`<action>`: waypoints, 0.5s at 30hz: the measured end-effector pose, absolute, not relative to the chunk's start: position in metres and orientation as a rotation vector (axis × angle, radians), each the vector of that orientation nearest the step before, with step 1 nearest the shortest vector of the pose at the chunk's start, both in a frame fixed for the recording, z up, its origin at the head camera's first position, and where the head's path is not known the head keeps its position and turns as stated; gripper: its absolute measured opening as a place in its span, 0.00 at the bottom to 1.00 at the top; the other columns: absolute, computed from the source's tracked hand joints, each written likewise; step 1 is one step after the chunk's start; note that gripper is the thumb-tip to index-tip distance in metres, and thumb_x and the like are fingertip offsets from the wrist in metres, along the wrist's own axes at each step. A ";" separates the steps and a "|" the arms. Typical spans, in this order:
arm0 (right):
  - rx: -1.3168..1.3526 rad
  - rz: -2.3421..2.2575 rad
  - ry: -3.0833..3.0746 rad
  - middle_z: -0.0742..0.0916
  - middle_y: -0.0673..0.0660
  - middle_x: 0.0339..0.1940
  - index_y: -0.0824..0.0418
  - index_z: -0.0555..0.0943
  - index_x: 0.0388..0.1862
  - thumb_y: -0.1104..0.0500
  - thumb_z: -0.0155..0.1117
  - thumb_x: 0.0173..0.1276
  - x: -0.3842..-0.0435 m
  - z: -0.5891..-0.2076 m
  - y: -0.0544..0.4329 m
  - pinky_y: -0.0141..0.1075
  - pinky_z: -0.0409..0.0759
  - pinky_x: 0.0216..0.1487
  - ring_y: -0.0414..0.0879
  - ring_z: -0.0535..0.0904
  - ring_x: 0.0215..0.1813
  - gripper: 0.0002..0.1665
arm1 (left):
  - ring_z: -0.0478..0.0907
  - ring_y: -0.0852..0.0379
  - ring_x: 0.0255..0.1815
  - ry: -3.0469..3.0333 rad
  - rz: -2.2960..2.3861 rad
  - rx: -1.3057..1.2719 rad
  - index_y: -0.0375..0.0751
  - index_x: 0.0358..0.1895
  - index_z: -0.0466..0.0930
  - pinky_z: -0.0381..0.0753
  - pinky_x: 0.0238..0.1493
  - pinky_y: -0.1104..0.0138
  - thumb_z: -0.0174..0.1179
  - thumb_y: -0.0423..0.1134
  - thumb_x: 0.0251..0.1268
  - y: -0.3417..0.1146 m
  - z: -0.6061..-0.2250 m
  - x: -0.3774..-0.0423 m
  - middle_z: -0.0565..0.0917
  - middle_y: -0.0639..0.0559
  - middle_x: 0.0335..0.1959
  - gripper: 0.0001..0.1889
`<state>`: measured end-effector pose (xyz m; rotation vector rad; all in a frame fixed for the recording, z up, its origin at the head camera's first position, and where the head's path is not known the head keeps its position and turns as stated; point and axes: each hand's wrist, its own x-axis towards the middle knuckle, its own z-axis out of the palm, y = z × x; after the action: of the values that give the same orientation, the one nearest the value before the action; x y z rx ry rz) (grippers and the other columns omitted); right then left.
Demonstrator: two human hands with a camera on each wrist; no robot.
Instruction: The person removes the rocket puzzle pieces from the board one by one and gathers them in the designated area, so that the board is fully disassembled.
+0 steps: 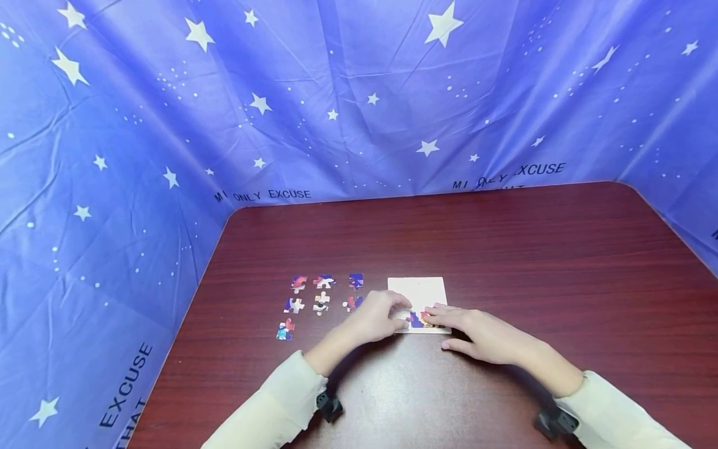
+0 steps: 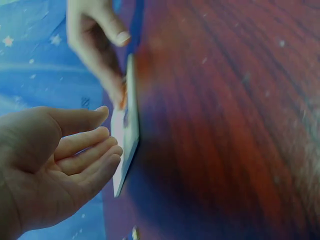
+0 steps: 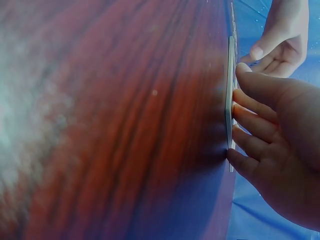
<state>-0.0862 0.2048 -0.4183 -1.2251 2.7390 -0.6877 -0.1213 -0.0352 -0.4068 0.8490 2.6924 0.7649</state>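
A square white puzzle board (image 1: 417,290) lies on the table under both hands. Joined blue and red-yellow puzzle pieces (image 1: 416,320) sit along its near edge, partly hidden by fingers. My left hand (image 1: 374,317) is at the board's left side, thumb and loosely bent fingers apart beside the blue piece; in the left wrist view no piece shows between them. From the right, my right hand (image 1: 487,335) rests its extended fingers on the pieces, thumb off the near edge. In the right wrist view its fingertips (image 3: 239,114) touch the board along its edge.
Several loose puzzle pieces lie in rough rows left of the board, among them a blue-and-white piece (image 1: 294,305) and a teal-and-red piece (image 1: 285,329). The dark red wooden table (image 1: 505,249) is backed by a blue star-patterned curtain (image 1: 336,93).
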 end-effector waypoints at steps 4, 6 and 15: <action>-1.220 -0.694 2.730 0.81 0.58 0.64 0.59 0.76 0.63 0.55 0.65 0.65 -0.086 -0.417 0.204 0.49 0.76 0.61 0.54 0.76 0.66 0.27 | 0.82 0.58 0.49 2.752 0.639 0.943 0.42 0.46 0.84 0.78 0.54 0.70 0.68 0.39 0.54 -0.025 -0.411 -0.119 0.87 0.51 0.45 0.15; -1.214 -0.692 2.729 0.81 0.58 0.64 0.59 0.76 0.63 0.55 0.65 0.65 -0.086 -0.418 0.204 0.49 0.76 0.61 0.54 0.75 0.66 0.27 | 0.82 0.58 0.48 2.790 0.574 0.982 0.41 0.45 0.84 0.78 0.54 0.70 0.69 0.39 0.54 -0.021 -0.411 -0.119 0.87 0.51 0.43 0.14; -1.299 -0.670 2.787 0.82 0.57 0.63 0.59 0.77 0.62 0.56 0.66 0.63 -0.087 -0.421 0.206 0.46 0.77 0.60 0.54 0.77 0.64 0.27 | 0.81 0.59 0.45 2.896 0.406 1.051 0.45 0.42 0.85 0.79 0.49 0.71 0.68 0.39 0.54 -0.017 -0.414 -0.115 0.86 0.54 0.39 0.11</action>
<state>-0.0872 0.2063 -0.4213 -1.2993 2.7870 -0.6704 -0.1155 -0.0168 -0.4142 1.0511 2.8962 0.4063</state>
